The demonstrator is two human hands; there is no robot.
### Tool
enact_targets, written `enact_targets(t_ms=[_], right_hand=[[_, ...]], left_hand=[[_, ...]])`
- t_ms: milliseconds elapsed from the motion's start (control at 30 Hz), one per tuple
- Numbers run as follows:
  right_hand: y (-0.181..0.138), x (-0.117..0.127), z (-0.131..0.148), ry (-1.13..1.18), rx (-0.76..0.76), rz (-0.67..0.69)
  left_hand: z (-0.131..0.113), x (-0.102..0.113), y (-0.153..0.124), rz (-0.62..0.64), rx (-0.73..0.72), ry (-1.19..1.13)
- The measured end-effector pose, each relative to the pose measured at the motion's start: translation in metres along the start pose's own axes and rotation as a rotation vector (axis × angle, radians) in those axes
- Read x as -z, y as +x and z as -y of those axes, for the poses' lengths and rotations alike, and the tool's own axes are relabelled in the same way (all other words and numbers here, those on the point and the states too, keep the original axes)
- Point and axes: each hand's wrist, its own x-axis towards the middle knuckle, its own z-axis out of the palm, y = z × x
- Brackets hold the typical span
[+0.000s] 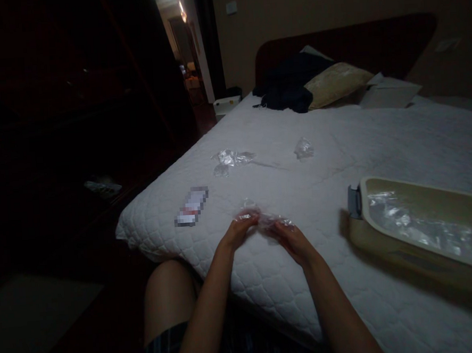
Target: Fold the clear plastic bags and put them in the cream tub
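Observation:
Just over the near edge of the bed, my left hand (242, 229) and my right hand (291, 238) grip a crinkled clear plastic bag (266, 220) between them. The film covers parts of the fingers, so their exact grip is partly hidden. Beyond my hands, more clear plastic bags (230, 160) lie crumpled on the white quilted bedding (282, 285). A single crumpled plastic bag (303, 148) rests farther back to the right. Left of my hands lies a phone (192, 207) with a blurred-out screen.
An open beige storage bin (417, 258) with a grey latch stands on the bed at right, holding clear plastic. Dark clothing (290, 82), a tan pillow (338, 84) and a pale box (391, 93) are near the headboard (347, 39). Some plastic (103, 187) lies off the bed at left.

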Motion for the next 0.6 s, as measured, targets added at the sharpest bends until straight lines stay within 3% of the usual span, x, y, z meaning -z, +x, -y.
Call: enact_targets(t_ms=[267, 433, 600], right_hand=[[-0.0027, 0.0012, 0.0020, -0.104, -0.028, -0.020], [-0.0021, 0.0031, 0.0064, 0.097, 0.024, -0.095], [0.0015, 0.0071, 0.0072, 0.252, 0.044, -0.141]], left_hand=[[-0.0007, -0.0015, 0.0011, -0.076, -0.188, -0.212], [-0.0041, 0.0024, 0.0043, -0.175, -0.144, -0.348], [-0.0030, -0.0009, 0.0020, -0.193, -0.132, -0.103]])
